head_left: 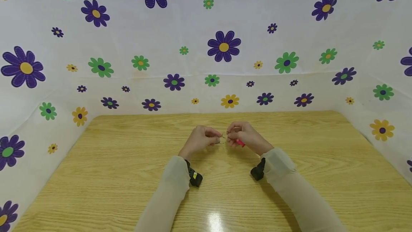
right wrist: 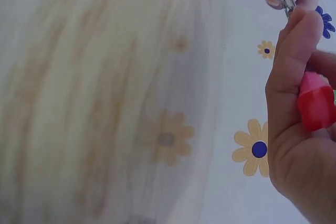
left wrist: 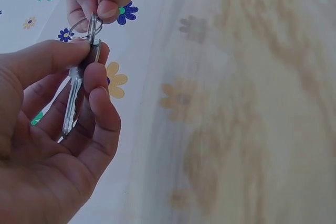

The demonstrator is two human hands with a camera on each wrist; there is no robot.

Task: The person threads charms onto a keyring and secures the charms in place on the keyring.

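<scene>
Both hands meet above the middle of the wooden table. My left hand (head_left: 202,139) pinches a silver key (left wrist: 75,100) by its head between thumb and fingers, the toothed blade pointing down toward the palm in the left wrist view. Thin metal key rings (left wrist: 93,27) join at the key's head, between the two hands. My right hand (head_left: 245,136) pinches the rings from the other side. A red-pink key fob (right wrist: 316,103) lies against that hand's palm, partly hidden by the fingers. How the fob connects to the rings is hidden.
The wood-grain table (head_left: 128,189) spreads around both arms. A white cloth with printed flowers (head_left: 186,28) stands as a wall at the back and both sides. Dark wrist cameras (head_left: 195,178) are strapped at both cuffs.
</scene>
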